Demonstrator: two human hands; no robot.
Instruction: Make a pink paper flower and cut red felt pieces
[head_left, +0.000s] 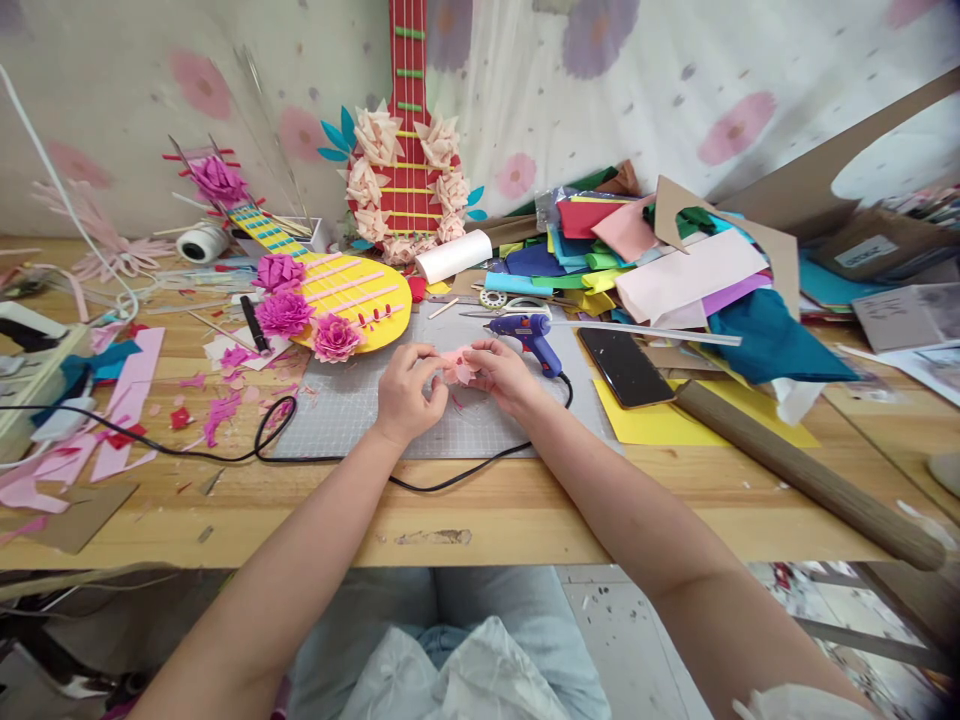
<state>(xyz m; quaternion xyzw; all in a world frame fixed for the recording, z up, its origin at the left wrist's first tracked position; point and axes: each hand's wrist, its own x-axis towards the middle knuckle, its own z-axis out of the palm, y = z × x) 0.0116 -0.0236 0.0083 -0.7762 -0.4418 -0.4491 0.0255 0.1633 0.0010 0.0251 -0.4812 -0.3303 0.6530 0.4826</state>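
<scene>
From here I see the left hand (409, 393) and right hand (506, 375) pinching a pink paper piece (460, 370) above the gray cutting mat (337, 415); too firm a squeeze could crumple it.

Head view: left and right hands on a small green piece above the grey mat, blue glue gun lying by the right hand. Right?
Colour's wrong: the head view shows the small piece is pink, not green. Left hand and right hand on it, grey mat and blue glue gun: as you said.
</scene>
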